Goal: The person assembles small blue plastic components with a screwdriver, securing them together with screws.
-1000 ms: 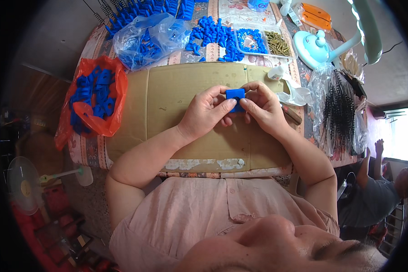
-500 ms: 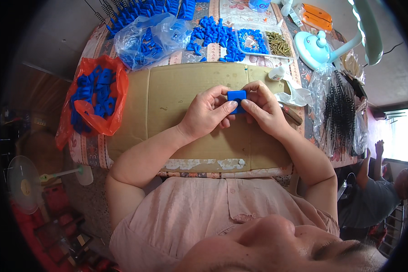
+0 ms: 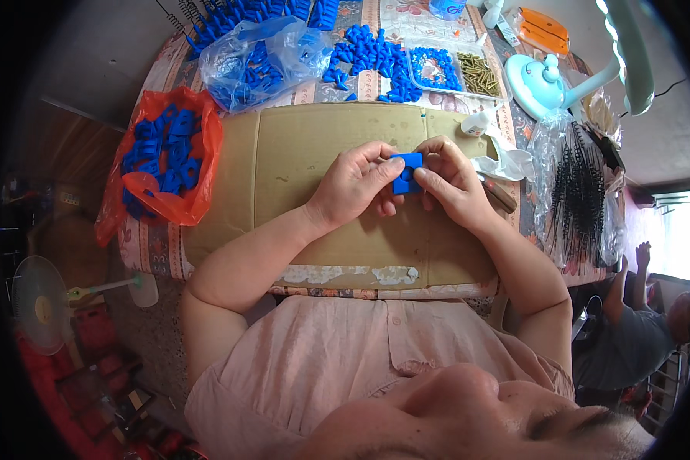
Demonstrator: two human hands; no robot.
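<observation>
Between my two hands is a small blue plastic block [image 3: 407,181] with a dark round hole near its middle. My left hand [image 3: 358,181] pinches its left side, the thumb lying near the top left corner. On the other side my right hand [image 3: 450,180] grips it, with the thumb tip beside the hole. The fingers behind the block are partly hidden. Both hands are above a flat brown cardboard sheet [image 3: 322,134] on the table.
Left stands an orange-red bag [image 3: 211,153] of blue parts. Behind lie a clear plastic bag [image 3: 299,54], loose blue cone-like pieces [image 3: 368,54] and a divided tray [image 3: 456,90] with brass-coloured pins. A white bottle [image 3: 475,123], lamp [image 3: 535,84] and black coiled strands [image 3: 579,192] are right.
My left thumb has shifted up the block, so its hole and lower front show more. The whole view has moved slightly; both hands still hold the block.
</observation>
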